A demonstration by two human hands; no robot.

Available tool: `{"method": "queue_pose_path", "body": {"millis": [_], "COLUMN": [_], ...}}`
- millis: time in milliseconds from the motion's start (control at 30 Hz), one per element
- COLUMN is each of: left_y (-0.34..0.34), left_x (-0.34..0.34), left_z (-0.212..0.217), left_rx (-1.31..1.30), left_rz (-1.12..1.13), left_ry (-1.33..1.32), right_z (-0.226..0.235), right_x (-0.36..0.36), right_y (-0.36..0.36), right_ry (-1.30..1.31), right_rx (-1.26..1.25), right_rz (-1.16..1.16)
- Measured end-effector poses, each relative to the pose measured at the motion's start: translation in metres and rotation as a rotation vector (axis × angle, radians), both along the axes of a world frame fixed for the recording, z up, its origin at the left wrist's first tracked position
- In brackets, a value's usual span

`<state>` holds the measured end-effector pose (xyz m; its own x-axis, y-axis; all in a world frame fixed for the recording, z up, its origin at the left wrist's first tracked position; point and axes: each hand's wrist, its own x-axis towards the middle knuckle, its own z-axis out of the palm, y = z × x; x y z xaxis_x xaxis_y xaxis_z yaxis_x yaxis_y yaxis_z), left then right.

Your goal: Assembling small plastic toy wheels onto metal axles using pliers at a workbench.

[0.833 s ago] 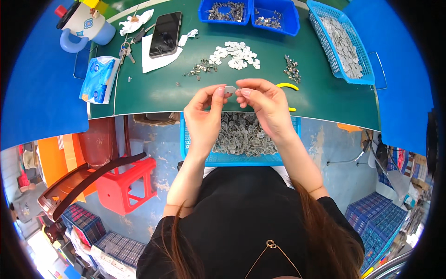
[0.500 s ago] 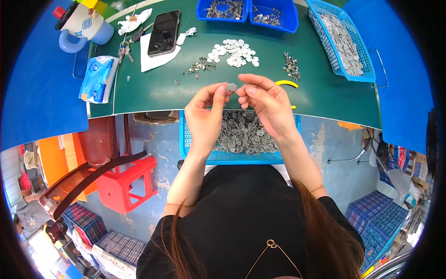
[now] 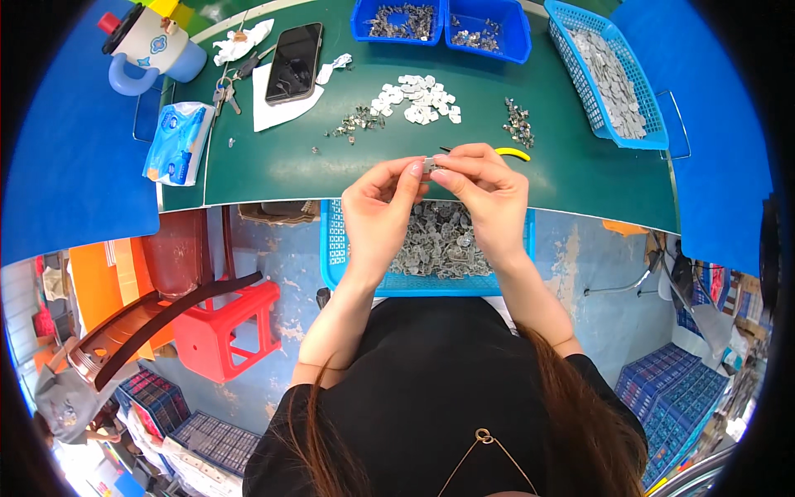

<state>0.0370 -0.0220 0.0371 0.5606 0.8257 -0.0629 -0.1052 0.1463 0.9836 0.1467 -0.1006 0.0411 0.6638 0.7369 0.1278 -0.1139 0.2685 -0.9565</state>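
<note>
My left hand (image 3: 378,207) and my right hand (image 3: 486,195) meet at the near edge of the green table (image 3: 273,166). Together their fingertips pinch a small metal part (image 3: 429,164). Beneath the hands, on my lap, sits a blue basket (image 3: 339,248) filled with several grey metal parts. Just beyond my right hand lies a yellow-handled tool (image 3: 509,152). On the table farther out are a heap of white flat pieces (image 3: 418,98) and two small clusters of metal clips (image 3: 358,124), (image 3: 518,123).
Two blue bins (image 3: 489,21) with metal parts stand at the far edge, and a blue basket (image 3: 617,74) of grey parts at the right. A phone (image 3: 294,50), keys (image 3: 225,93), a tissue pack (image 3: 174,141) and a mug (image 3: 149,41) lie left. A red stool (image 3: 228,327) stands below the table.
Both hands stay together over the basket, still working the small part between the fingertips; no clear shift of anything on the table.
</note>
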Motion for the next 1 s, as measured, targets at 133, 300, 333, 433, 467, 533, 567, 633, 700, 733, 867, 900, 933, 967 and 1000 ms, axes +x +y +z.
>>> {"method": "queue_pose_path", "body": {"millis": [133, 300, 333, 433, 467, 533, 567, 633, 700, 733, 867, 900, 933, 967, 1000], "left_y": [-0.003, -0.003, -0.003, -0.004, -0.004, -0.004, -0.004, -0.004, -0.005, -0.004, -0.002, -0.002, -0.003, -0.002, -0.002], "left_x": [0.001, 0.002, 0.002, 0.002, 0.002, 0.002, 0.002, 0.002, 0.003, 0.003, 0.003, 0.002, 0.003, 0.004, 0.005], "left_z": [0.001, 0.000, 0.001, 0.001, 0.001, -0.001, -0.003, -0.004, -0.002, -0.005, -0.019, -0.021, -0.022, -0.023, -0.023], "left_rx": [-0.008, 0.024, 0.024, 0.090, 0.112, 0.135, 0.132, 0.128, 0.007, 0.006, -0.111, -0.093, -0.074, -0.076, -0.091], "left_rz": [-0.007, -0.018, -0.018, -0.013, -0.005, -0.001, -0.002, -0.009, -0.021, -0.029, -0.040, -0.033, -0.025, -0.030, -0.037], "left_ry": [-0.022, -0.066, -0.067, -0.044, -0.042, -0.042, -0.067, -0.095, -0.177, -0.180, -0.252, -0.248, -0.244, -0.246, -0.247], "right_z": [-0.001, -0.004, -0.004, -0.005, -0.006, -0.005, -0.004, -0.003, -0.007, -0.006, -0.004, -0.004, -0.004, -0.006, -0.005], "right_x": [-0.003, 0.000, 0.000, 0.003, 0.003, 0.003, 0.003, 0.002, 0.003, 0.003, 0.000, 0.000, 0.000, 0.000, 0.001], "right_y": [0.001, 0.002, 0.002, 0.003, 0.002, 0.001, 0.001, 0.003, 0.002, 0.000, -0.010, -0.012, -0.014, -0.015, -0.017], "right_ry": [-0.317, -0.486, -0.540, -0.732, -0.870, -0.907, -0.944, -0.997, -0.939, -0.942, -0.903, -0.836, -0.769, -0.669, -0.671], "right_rx": [-0.072, -0.040, -0.036, -0.034, -0.037, -0.044, -0.052, -0.052, -0.030, -0.034, -0.066, -0.070, -0.074, -0.070, -0.072], "right_rz": [-0.097, -0.111, -0.120, -0.149, -0.172, -0.174, -0.175, -0.217, -0.161, -0.168, -0.109, -0.061, -0.013, 0.030, 0.026]}}
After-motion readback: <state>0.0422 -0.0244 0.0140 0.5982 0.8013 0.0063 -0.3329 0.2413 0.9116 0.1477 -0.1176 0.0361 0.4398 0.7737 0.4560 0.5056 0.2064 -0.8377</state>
